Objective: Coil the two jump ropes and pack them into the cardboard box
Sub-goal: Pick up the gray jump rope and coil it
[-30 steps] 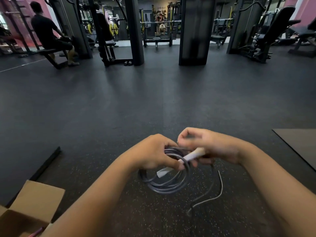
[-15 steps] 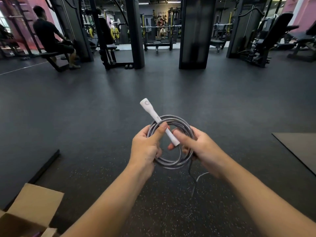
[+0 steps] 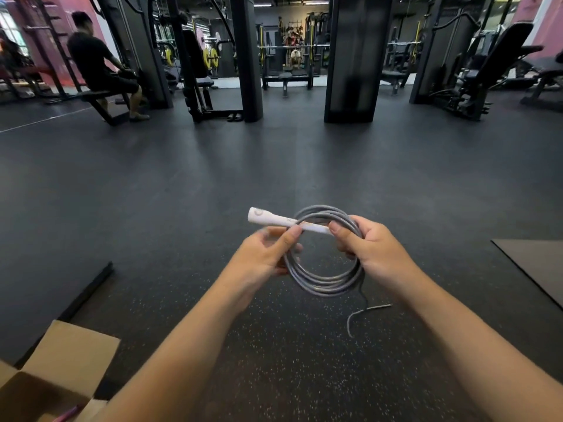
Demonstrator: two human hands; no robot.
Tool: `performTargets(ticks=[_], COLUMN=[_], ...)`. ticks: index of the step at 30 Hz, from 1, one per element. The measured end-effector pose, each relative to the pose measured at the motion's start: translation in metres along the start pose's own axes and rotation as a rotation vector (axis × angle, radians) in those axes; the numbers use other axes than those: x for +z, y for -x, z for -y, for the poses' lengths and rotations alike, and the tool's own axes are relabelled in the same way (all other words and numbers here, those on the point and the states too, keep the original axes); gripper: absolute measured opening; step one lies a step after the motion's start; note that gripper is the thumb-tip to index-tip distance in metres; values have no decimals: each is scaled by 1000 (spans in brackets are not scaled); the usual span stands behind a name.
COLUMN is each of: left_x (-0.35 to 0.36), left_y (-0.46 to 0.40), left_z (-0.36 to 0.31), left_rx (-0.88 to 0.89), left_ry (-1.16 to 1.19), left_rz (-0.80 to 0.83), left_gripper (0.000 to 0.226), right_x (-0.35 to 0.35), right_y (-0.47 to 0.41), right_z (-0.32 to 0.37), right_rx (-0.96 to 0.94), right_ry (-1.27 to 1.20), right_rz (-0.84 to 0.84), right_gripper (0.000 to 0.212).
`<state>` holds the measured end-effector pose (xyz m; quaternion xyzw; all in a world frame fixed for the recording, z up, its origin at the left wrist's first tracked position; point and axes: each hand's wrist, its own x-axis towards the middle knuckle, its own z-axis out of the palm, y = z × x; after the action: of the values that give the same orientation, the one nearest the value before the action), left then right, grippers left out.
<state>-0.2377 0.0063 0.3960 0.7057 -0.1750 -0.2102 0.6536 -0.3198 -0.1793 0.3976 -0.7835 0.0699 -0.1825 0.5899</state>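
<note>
Now the white handle (image 3: 285, 222) lies nearly level, its capped end pointing left, where half a second ago it stood tilted up and away from the person; the grey jump rope coil (image 3: 324, 281) has also dropped lower between the hands and hangs as a wider ring. At the far left bottom corner the cardboard box (image 3: 71, 359) sits open on the floor with one flap raised, something pink just showing inside it, in much the same place as before. The left hand (image 3: 263, 257) reaches forward from a bare forearm, its grip clenched on the left side of the coil with the thumb pressed up against the handle's underside. The handle crosses the top of the coil from left to right, and its narrow end meets the right hand (image 3: 370, 249), which grasps the right side of the coil, fingers curled round the strands and the thumb tip touching the handle. Below that hand a loose tail of rope (image 3: 361, 312) hangs from the coil, bends, and trails toward the speckled rubber floor (image 3: 274, 376); whether it touches cannot be told. A dark mat (image 3: 536, 266) lies at the right edge, well apart from the hands, and a raised floor edge (image 3: 88, 289) runs diagonally near the box. Open dark floor stretches ahead to the black pillars and gym machines.
</note>
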Motion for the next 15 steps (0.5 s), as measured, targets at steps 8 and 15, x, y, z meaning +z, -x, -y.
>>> performTargets(ticks=[8,15], left_x=[-23,11], left_y=[4,11], left_z=[-32,-6], left_rx=[191,22], left_ry=[-658,-392], left_rz=[279,427], left_gripper=[100,30], right_x=[-6,0], right_y=[6,10], right_z=[8,15], right_rx=[-52,-66], right_ry=[358,119], right_rz=[475,485], right_gripper=[13,34])
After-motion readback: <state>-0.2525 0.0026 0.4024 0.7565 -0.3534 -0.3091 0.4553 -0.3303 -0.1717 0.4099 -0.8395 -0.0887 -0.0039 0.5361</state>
